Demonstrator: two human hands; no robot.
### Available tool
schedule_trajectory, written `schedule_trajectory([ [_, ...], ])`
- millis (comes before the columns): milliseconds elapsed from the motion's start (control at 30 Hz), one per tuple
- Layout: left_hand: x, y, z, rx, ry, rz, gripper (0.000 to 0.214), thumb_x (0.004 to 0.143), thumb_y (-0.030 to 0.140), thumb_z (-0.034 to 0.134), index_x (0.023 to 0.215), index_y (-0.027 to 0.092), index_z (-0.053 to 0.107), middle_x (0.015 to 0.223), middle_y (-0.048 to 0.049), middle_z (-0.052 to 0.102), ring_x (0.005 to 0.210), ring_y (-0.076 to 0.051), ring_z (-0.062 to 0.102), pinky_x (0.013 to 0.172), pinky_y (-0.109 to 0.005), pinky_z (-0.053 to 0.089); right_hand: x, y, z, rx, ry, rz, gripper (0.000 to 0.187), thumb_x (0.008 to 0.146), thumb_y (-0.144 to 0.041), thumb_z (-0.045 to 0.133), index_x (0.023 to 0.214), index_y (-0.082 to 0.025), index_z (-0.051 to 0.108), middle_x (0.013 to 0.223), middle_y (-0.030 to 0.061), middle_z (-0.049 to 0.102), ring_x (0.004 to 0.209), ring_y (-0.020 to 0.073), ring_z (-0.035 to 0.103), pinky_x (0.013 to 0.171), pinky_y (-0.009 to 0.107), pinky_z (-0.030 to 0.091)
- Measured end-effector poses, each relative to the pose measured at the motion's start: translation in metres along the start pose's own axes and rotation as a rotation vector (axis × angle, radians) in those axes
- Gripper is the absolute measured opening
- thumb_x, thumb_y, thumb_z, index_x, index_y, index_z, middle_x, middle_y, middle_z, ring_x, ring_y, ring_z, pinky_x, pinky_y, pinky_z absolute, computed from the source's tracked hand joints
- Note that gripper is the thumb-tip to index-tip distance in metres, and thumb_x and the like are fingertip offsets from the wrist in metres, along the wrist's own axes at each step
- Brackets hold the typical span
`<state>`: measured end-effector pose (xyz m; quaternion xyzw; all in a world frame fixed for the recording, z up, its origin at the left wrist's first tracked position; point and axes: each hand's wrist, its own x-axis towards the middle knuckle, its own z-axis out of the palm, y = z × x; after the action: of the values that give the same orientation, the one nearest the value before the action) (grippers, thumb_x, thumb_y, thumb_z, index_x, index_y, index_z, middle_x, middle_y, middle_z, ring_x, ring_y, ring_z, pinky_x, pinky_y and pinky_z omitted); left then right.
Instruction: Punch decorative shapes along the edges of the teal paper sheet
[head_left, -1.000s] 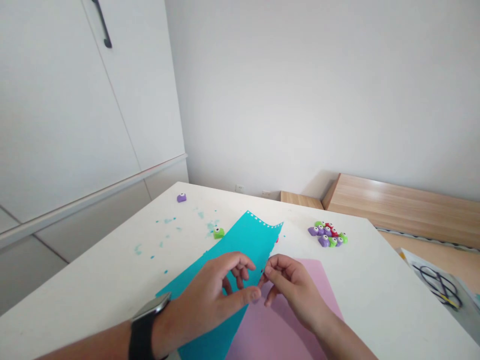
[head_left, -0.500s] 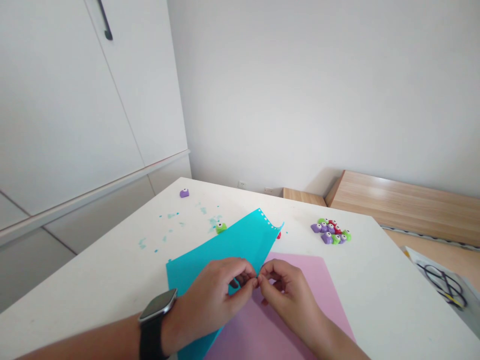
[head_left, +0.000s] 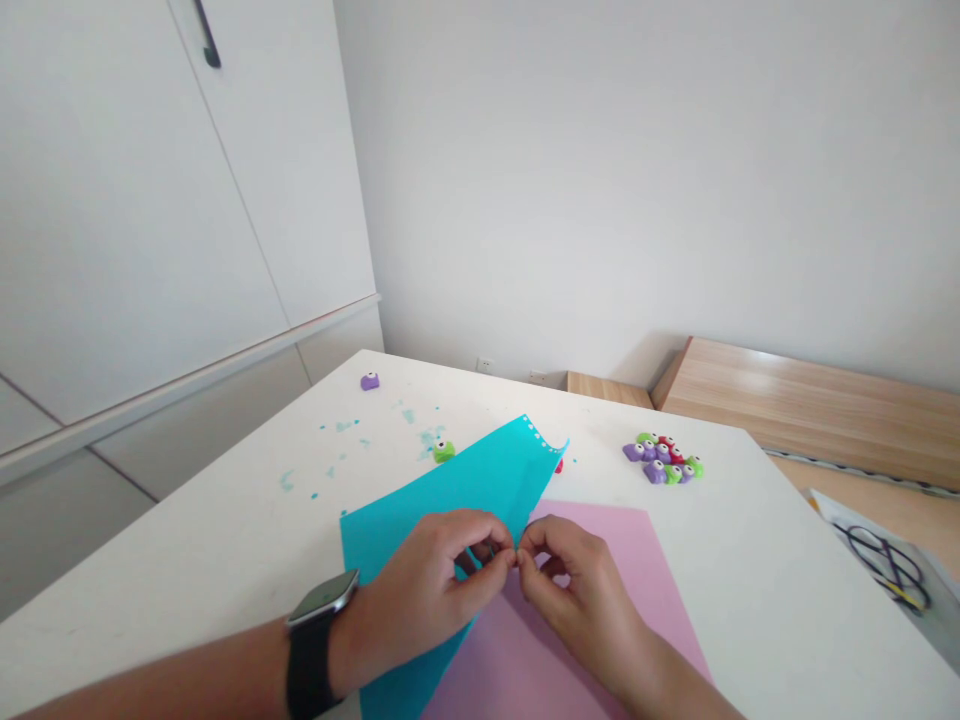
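A teal paper sheet with a punched, scalloped far edge lies slanted across the white table, partly over a pink sheet. My left hand, with a black watch on the wrist, pinches the teal sheet's right edge between thumb and fingers. My right hand is closed in a pinch at the same spot, fingertips touching the left hand's. Whatever small thing sits between the fingertips is hidden.
A cluster of small purple, green and red craft punches sits at the back right. A green punch and a purple punch lie at the back left among teal paper scraps. Scissors lie off the table's right.
My hands have closed together from apart into a joint pinch on the teal sheet's edge. The sheet has shifted slightly and its right edge is lifted.
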<state>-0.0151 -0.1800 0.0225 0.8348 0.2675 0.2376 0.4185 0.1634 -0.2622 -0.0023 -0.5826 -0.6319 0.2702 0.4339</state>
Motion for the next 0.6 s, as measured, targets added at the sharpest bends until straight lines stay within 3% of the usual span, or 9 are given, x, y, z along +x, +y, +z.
schedule_trajectory([
  [267,0.0034,-0.0019,0.0002,-0.093,-0.010,-0.063,0.011,0.088,0.025,0.059,0.082,0.022,0.068,0.077,0.0009,0.070,0.069,-0.015,0.062,0.063,-0.022,0.046,-0.0035,-0.0069,-0.0014,-0.180,-0.052,-0.197,0.011,0.096,-0.021,0.048,0.095,-0.021,0.060,0.087,0.0066,0.063,0.076,0.0176,0.058,0.069,0.030,0.047],
  [467,0.0024,-0.0041,0.0035,-0.072,-0.017,-0.031,0.010,0.086,0.017,0.058,0.078,0.020,0.064,0.075,0.0021,0.065,0.069,-0.014,0.059,0.065,-0.023,0.043,-0.0053,-0.0081,0.0035,-0.222,-0.077,-0.222,0.013,0.096,-0.020,0.046,0.091,-0.020,0.058,0.083,0.0054,0.060,0.073,0.0164,0.055,0.067,0.029,0.044],
  [600,0.0043,-0.0012,-0.0006,-0.069,0.020,-0.036,0.011,0.088,0.019,0.055,0.079,0.020,0.060,0.076,0.0022,0.064,0.071,-0.014,0.059,0.066,-0.023,0.043,0.0007,-0.0106,-0.0052,-0.109,-0.064,-0.143,0.009,0.091,-0.019,0.052,0.088,-0.020,0.060,0.082,0.0031,0.063,0.072,0.0144,0.057,0.065,0.025,0.045],
])
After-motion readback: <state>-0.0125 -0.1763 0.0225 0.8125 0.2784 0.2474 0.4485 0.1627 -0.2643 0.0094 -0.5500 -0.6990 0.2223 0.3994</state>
